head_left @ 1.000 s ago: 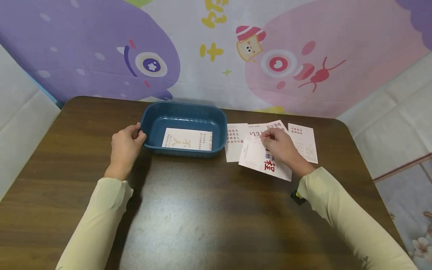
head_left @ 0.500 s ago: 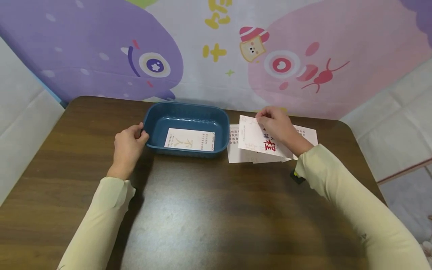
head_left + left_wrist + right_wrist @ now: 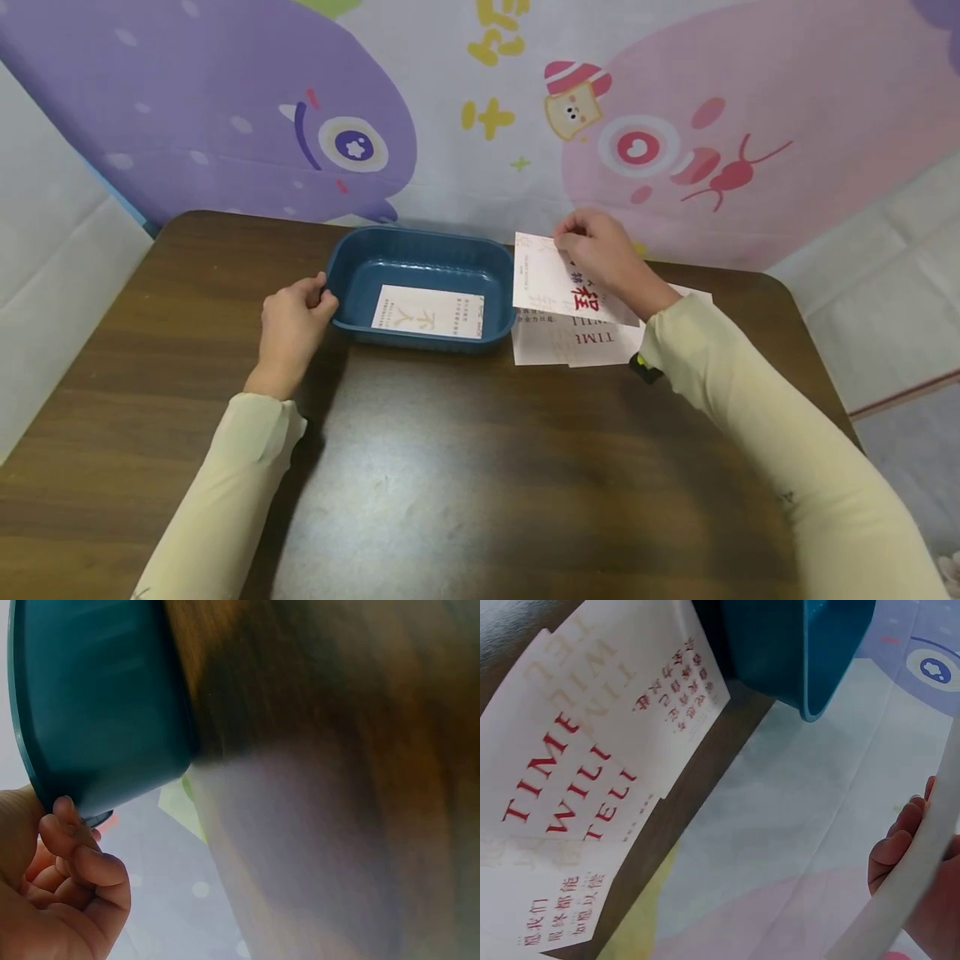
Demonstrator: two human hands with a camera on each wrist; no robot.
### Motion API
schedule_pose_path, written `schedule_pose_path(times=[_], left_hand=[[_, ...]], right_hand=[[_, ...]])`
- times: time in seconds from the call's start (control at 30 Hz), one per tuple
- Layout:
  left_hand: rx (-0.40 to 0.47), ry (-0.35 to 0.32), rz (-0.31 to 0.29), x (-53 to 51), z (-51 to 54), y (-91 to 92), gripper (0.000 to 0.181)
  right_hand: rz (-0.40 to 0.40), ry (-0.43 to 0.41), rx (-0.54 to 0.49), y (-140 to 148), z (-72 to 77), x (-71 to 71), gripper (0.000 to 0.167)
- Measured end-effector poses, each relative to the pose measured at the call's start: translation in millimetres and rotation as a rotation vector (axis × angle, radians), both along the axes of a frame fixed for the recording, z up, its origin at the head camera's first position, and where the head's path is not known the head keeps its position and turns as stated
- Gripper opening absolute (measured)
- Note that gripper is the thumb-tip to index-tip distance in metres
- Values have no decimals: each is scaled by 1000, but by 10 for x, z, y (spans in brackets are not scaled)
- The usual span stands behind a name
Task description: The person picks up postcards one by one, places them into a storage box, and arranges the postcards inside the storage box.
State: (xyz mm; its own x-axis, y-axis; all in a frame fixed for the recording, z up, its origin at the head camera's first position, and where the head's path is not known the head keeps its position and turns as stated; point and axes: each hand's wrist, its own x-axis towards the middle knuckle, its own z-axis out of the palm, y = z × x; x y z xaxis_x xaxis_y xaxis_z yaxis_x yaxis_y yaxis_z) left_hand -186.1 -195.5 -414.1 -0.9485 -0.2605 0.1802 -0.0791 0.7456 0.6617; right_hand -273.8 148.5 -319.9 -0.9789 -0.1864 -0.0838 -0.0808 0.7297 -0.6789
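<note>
A blue plastic basin [image 3: 420,343] stands near the back of the table, and a printed card [image 3: 450,312] lies flat inside it. My left hand [image 3: 291,329] pinches the basin's left rim between thumb and fingers; the left wrist view shows the curled fingers against the basin [image 3: 97,697]. With my right hand [image 3: 603,258] I pinch the top edge of a white card [image 3: 547,279] with red characters, raised just right of the basin. Beneath it, several printed cards [image 3: 543,342] lie overlapping on the table. In the right wrist view the held card [image 3: 900,900] appears edge-on, hiding part of the hand.
The dark wooden table [image 3: 420,475] reaches back to a cartoon-printed wall cloth [image 3: 480,183]. Tiled wall [image 3: 892,275] borders the table on the right. The loose cards [image 3: 570,772] lie close to the basin's right side.
My right hand has lifted the red-lettered card off the overlapping cards and carried it back and left toward the basin. The left hand stays on the rim. The head view has shifted slightly.
</note>
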Motion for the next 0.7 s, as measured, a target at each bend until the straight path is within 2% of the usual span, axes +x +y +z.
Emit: schedule_pose_path(times=[0.47,0.7], left_hand=[[8,-18,1,9,25,18,31],[1,-3,5,4,19,13,29]], right_hand=[[20,-1,12,-163,40,-63,22],[38,40,13,-225,25,-68,22]])
